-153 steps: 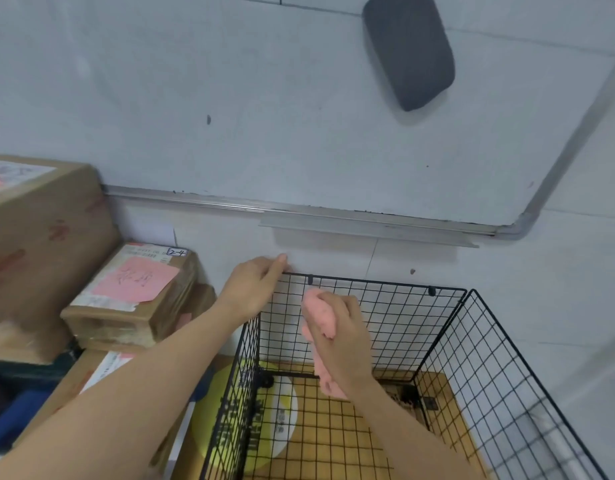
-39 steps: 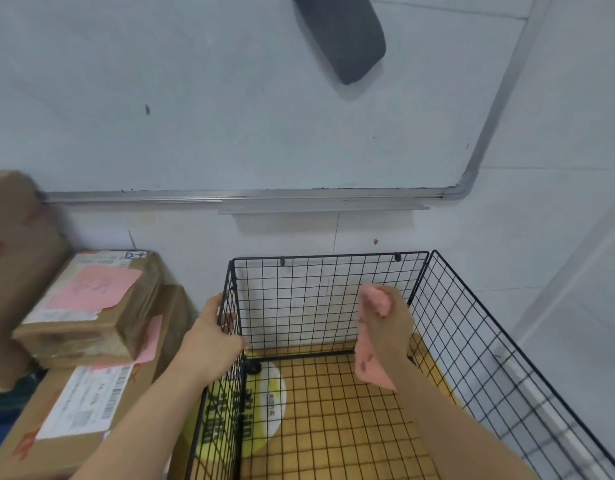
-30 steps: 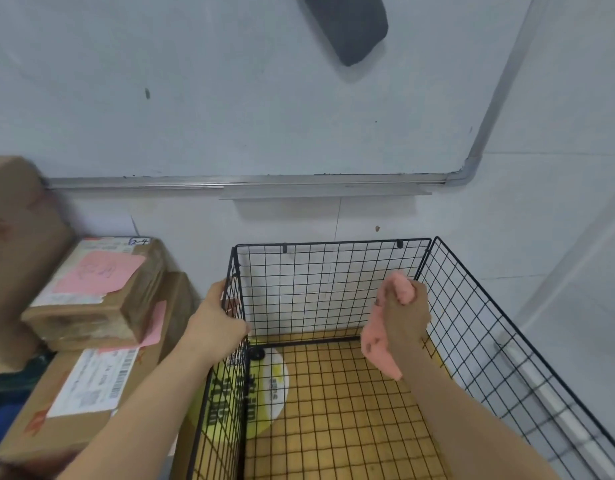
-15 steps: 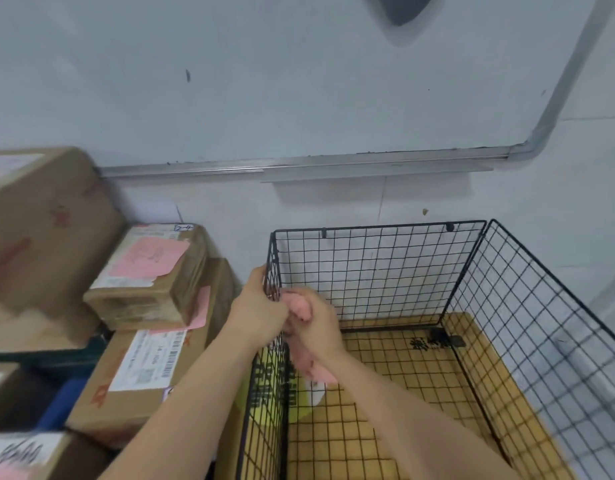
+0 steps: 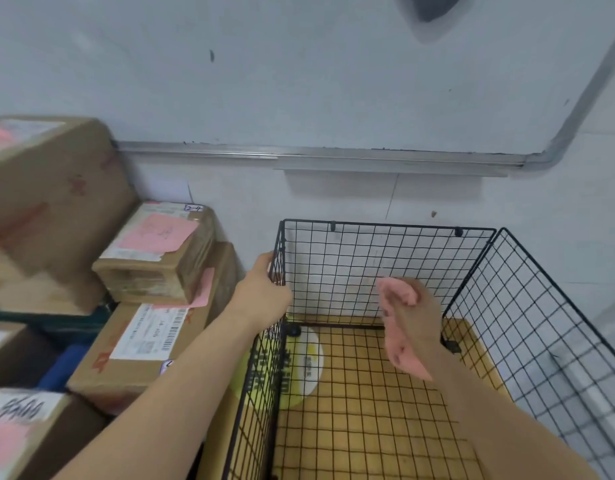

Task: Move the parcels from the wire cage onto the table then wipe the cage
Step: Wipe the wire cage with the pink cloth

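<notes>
With your left hand (image 5: 264, 292) gripping the wire cage (image 5: 385, 226) corner and your right hand (image 5: 413, 313) clutching the pink cloth (image 5: 399, 344) inside it, hard wiping may buckle it; parcels (image 5: 153, 251) sit left of your left hand.

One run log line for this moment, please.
left hand: grips left wall of black wire cage | right hand: holds pink cloth inside cage | brown cardboard parcels: outside cage, left

Tag on top parcel (image 5: 157, 251): "2-4"; label on lower parcel (image 5: 136, 344): "14-406"; btm-left box (image 5: 25, 434): handwritten digits, unclear.
</notes>
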Action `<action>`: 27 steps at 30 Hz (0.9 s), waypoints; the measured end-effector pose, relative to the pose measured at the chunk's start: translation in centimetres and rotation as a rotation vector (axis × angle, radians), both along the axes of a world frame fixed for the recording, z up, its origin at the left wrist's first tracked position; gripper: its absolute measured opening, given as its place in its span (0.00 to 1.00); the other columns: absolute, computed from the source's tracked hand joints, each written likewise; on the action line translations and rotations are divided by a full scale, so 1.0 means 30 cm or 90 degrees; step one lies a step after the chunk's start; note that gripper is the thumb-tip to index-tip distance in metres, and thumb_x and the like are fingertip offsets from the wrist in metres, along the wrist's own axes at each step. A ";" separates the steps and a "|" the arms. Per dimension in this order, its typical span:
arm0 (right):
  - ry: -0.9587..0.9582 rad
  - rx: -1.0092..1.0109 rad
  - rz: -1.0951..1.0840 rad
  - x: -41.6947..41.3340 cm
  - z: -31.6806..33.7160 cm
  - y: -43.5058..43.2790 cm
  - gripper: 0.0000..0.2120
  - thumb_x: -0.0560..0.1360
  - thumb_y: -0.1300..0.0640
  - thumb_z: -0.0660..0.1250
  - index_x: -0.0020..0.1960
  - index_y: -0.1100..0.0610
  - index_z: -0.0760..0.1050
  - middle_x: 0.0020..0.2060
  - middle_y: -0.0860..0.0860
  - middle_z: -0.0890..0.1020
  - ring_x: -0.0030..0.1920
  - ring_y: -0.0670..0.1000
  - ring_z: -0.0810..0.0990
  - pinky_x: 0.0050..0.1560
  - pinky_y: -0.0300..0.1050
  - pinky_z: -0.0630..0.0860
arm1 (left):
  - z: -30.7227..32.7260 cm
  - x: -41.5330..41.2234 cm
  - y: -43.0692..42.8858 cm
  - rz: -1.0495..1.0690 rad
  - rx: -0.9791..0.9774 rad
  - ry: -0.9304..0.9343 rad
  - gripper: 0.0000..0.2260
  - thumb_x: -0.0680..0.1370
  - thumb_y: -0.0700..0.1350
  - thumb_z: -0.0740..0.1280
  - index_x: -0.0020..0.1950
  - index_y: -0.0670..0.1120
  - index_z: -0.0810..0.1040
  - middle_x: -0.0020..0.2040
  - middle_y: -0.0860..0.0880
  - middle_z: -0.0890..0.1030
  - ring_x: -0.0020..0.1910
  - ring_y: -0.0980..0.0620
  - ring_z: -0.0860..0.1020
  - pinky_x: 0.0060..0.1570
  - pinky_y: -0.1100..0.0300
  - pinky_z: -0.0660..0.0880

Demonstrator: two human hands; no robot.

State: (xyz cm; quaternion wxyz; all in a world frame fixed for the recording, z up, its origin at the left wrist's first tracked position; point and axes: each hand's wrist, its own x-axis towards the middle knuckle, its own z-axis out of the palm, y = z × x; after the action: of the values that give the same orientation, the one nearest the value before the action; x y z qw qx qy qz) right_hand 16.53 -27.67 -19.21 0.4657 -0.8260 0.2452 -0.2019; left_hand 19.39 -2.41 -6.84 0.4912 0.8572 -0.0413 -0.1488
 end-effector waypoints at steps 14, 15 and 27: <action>-0.100 0.002 -0.124 -0.035 -0.004 0.146 0.08 0.76 0.63 0.63 0.48 0.51 0.71 0.40 0.44 0.77 0.41 0.39 0.79 0.43 0.39 0.79 | 0.013 -0.001 -0.002 0.003 0.005 0.024 0.32 0.75 0.33 0.63 0.73 0.55 0.58 0.45 0.54 0.73 0.37 0.41 0.80 0.40 0.46 0.82; -0.089 0.001 -0.067 -0.029 -0.021 0.212 0.10 0.76 0.65 0.63 0.49 0.50 0.73 0.40 0.44 0.78 0.41 0.37 0.79 0.42 0.35 0.79 | 0.011 0.000 -0.003 0.005 0.006 0.022 0.32 0.75 0.34 0.63 0.73 0.55 0.58 0.45 0.53 0.74 0.37 0.41 0.81 0.40 0.46 0.81; -0.040 -0.108 0.114 0.138 -0.102 0.490 0.06 0.78 0.52 0.64 0.53 0.44 0.76 0.48 0.39 0.78 0.46 0.37 0.77 0.41 0.32 0.75 | -0.007 0.001 0.005 -0.004 0.010 0.006 0.34 0.70 0.36 0.66 0.72 0.56 0.60 0.49 0.46 0.79 0.32 0.43 0.81 0.28 0.57 0.78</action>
State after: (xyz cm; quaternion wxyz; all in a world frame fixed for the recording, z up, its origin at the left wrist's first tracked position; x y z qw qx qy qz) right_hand 20.66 -12.97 -22.26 0.4180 -0.8741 0.1380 -0.2051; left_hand 19.41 -2.27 -7.04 0.4844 0.8601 -0.0405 -0.1549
